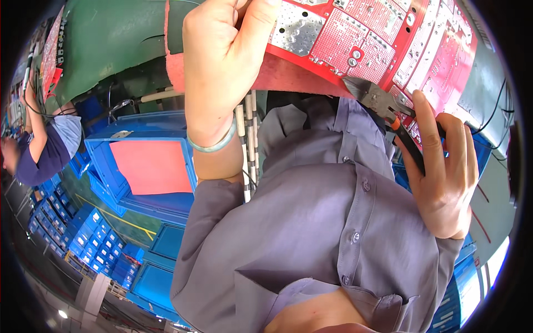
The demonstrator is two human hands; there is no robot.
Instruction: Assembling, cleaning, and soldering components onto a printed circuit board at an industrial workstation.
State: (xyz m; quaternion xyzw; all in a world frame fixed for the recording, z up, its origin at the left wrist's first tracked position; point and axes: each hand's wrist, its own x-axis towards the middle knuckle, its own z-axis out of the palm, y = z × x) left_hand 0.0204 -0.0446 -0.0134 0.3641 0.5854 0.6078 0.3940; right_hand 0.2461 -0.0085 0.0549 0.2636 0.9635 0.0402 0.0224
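A red circuit board (363,41), covered in rows of small solder points, lies at the top of the head view. At its left end, my left hand (225,47) grips the edge with thumb and fingers closed; the fingertips are partly cut off by the frame. My right hand (444,166) is wrapped round a pair of cutting pliers (377,101) with black and orange handles. The pliers' jaws touch or overlap the board's near edge, their tips close to the solder side. Whether anything sits between the jaws I cannot tell.
A pink mat (294,75) lies under the board on a green work surface (111,39). Below left stands a blue crate (100,141) holding a pink sheet (152,166). Another person (47,139) works at far left, beside stacked blue boxes (94,238). Black cables (499,108) hang at right.
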